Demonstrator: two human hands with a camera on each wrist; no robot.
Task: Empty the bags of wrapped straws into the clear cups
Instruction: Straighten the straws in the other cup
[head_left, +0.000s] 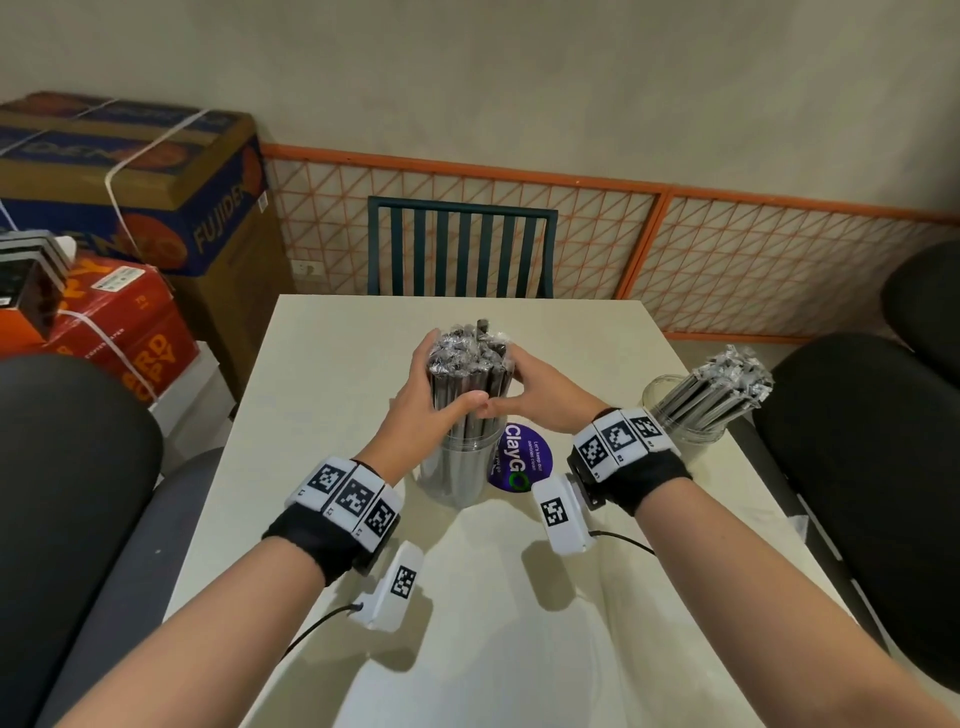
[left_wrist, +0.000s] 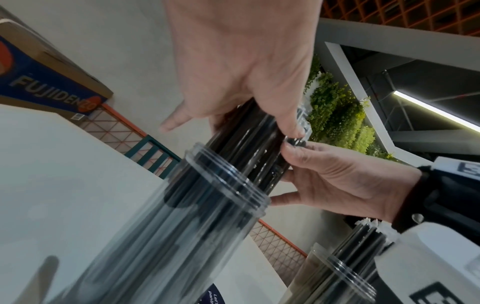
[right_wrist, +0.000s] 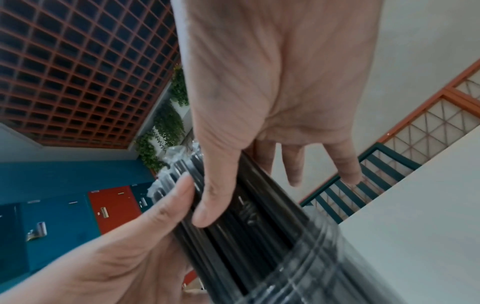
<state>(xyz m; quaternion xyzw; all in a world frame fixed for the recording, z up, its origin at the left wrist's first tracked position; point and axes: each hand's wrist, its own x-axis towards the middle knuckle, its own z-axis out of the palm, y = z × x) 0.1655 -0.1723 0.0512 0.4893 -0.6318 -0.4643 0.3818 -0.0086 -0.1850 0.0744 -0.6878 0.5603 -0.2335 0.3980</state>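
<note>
- My left hand (head_left: 423, 397) wraps the left side of the bundle of wrapped straws (head_left: 467, 371), fingers curled round it above the cup rim.
- My right hand (head_left: 535, 397) closes on the bundle from the other side; the two thumbs nearly touch at the front.
- In the right wrist view the thumb presses on the dark straws while three fingers (right_wrist: 294, 164) stick out behind the bundle, apart from it.
- The bundle stands upright in a clear cup (head_left: 457, 473) near the middle of the desk (head_left: 571, 649), its crinkled wrapper ends well above the rim.
- The left wrist view shows the straws running down inside the cup's ribbed rim (left_wrist: 228, 181).
- A second clear cup (head_left: 685, 415), also holding wrapped straws, stands at the desk's right edge, its bundle leaning to the right.
- A round purple sticker (head_left: 519, 457) lies flat on the desk just right of the middle cup.
- A green slatted chair (head_left: 462, 249) stands at the far side of the desk, and stacked cardboard boxes (head_left: 130, 208) are on the left.
</note>
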